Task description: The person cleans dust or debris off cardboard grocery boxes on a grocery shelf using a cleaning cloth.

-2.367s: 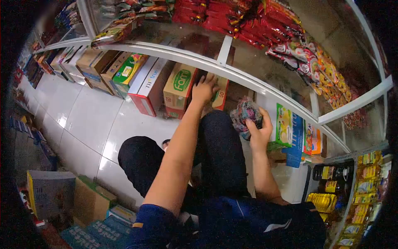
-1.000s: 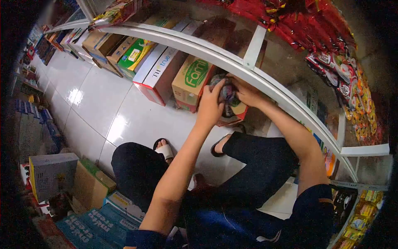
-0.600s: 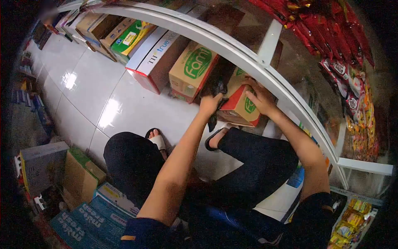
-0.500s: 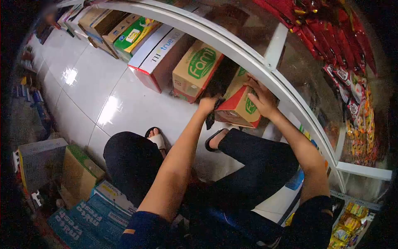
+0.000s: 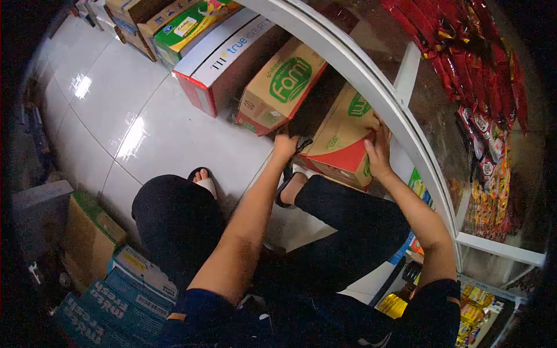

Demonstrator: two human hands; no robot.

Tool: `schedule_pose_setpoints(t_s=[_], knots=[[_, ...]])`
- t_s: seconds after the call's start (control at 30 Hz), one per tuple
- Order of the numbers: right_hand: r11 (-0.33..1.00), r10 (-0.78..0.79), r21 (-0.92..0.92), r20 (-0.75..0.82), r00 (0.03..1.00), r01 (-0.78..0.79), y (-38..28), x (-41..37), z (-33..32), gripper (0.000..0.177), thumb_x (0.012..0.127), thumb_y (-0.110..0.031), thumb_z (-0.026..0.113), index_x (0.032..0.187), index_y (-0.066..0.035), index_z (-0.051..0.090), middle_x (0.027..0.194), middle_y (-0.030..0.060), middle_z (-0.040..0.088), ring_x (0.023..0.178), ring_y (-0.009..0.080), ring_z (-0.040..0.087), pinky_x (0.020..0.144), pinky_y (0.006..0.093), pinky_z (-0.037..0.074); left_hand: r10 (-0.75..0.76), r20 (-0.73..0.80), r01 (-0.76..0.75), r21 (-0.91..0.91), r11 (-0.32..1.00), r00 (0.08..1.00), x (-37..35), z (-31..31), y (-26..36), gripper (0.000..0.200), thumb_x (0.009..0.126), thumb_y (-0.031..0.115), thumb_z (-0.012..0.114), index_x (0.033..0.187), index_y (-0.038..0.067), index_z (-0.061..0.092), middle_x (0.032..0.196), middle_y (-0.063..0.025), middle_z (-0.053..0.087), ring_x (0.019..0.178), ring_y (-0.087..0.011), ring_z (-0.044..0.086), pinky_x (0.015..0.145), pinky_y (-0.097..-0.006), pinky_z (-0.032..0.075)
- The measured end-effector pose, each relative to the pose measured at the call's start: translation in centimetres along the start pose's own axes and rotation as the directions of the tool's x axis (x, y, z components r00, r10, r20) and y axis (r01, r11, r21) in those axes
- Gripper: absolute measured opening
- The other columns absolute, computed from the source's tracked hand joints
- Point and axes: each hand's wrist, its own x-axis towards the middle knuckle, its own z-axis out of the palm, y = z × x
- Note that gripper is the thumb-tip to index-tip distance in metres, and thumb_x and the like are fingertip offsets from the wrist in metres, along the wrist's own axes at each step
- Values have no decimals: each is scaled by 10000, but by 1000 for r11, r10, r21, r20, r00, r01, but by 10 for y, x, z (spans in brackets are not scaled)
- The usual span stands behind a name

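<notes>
My right hand (image 5: 380,152) grips the side and upper edge of a brown and red Fami carton (image 5: 336,136) under the shelf, fingers curled along it and thumb on its near end. By the carton's near left corner, my left hand (image 5: 284,148) is closed around a dark, crumpled cloth-like piece (image 5: 303,145), much of it hidden in my fist. A second Fami carton (image 5: 281,87) stands just beyond my left hand, with a dark gap between the two.
A white shelf frame (image 5: 371,69) arches over the cartons, with red packets (image 5: 464,64) above it. A TH true yogurt box (image 5: 223,55) and a green box (image 5: 188,29) continue the row. Blue-green boxes (image 5: 107,307) lie at my left. Glossy tiles (image 5: 156,133) cover the floor.
The Fami carton under my right hand has turned; its top and red near end now face me more. My left hand stays by its corner with the dark piece. The view has shifted.
</notes>
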Motion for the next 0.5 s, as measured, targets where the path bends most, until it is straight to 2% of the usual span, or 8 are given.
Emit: schedule_pose_setpoints(t_s=[0.07, 0.13, 0.17, 0.23, 0.3, 0.37, 0.47, 0.5], knots=[[1000, -3, -11, -45, 999, 3, 7, -2, 1, 532, 800, -262, 419, 1244, -5, 278, 1205, 172, 336, 1152, 322, 253, 964, 399, 162, 1, -19, -1, 3, 1000, 1000, -1, 3, 3, 595, 700, 367, 557, 1128, -15, 399, 850, -271, 555, 818, -395, 542, 738, -425, 424], [996, -89, -49, -230, 969, 79, 8, -1, 4, 505, 813, -360, 428, 1181, -17, 387, 1165, 218, 419, 1103, 368, 363, 917, 403, 276, 5, -40, -5, 14, 1000, 999, -1, 1, 16, 612, 697, 380, 559, 1141, -7, 394, 869, -270, 556, 821, -397, 542, 744, -425, 422], [996, -87, -46, -231, 969, 78, 29, -2, 15, 505, 813, -360, 428, 1181, -17, 387, 1165, 218, 419, 1103, 368, 363, 917, 403, 276, -54, 59, 57, -49, 997, 997, -1, 1, 26, 613, 696, 383, 556, 1154, 9, 394, 924, -264, 544, 863, -397, 528, 774, -418, 409], [898, 438, 165, -246, 865, -408, 85, -5, 43, 464, 819, -346, 426, 1136, -8, 429, 1116, 236, 447, 1063, 366, 403, 889, 404, 302, -106, 164, 124, -101, 987, 981, -7, -8, 68, 616, 696, 386, 554, 1167, 24, 393, 979, -257, 533, 906, -396, 513, 804, -410, 396], [928, 372, 97, -286, 883, -359, 91, -3, 42, 446, 826, -334, 419, 1126, -5, 438, 1115, 235, 447, 1057, 358, 409, 881, 400, 313, -76, 220, 147, -327, 934, 973, -21, -20, 133, 601, 698, 385, 547, 1183, 63, 397, 1093, -235, 470, 1019, -385, 444, 871, -403, 350], [950, 303, 27, -315, 900, -310, 83, -1, 35, 429, 834, -323, 412, 1117, -2, 447, 1114, 234, 447, 1050, 350, 416, 872, 395, 323, 430, -6, -412, -302, 860, 903, -13, 2, 150, 564, 707, 380, 539, 1176, 91, 419, 1147, -218, 422, 1075, -367, 392, 898, -407, 327], [894, 437, 87, 45, 898, -439, 72, -2, 25, 541, 870, -407, 316, 1260, -34, 281, 1285, 153, 299, 1182, 264, 290, 942, 354, 247, 524, 52, -448, -450, 772, 850, -35, 8, 202, 529, 701, 344, 557, 1152, 91, 446, 1185, -220, 374, 1084, -368, 375, 904, -414, 322], [810, 426, 464, -48, 903, -358, 113, -14, 52, 473, 861, -362, 355, 1188, -20, 365, 1187, 169, 390, 1100, 282, 368, 897, 368, 304, 579, 154, -505, -346, 790, 800, -41, 4, 215, 524, 694, 318, 569, 1148, 86, 447, 1175, -219, 381, 1073, -374, 381, 901, -415, 326]])
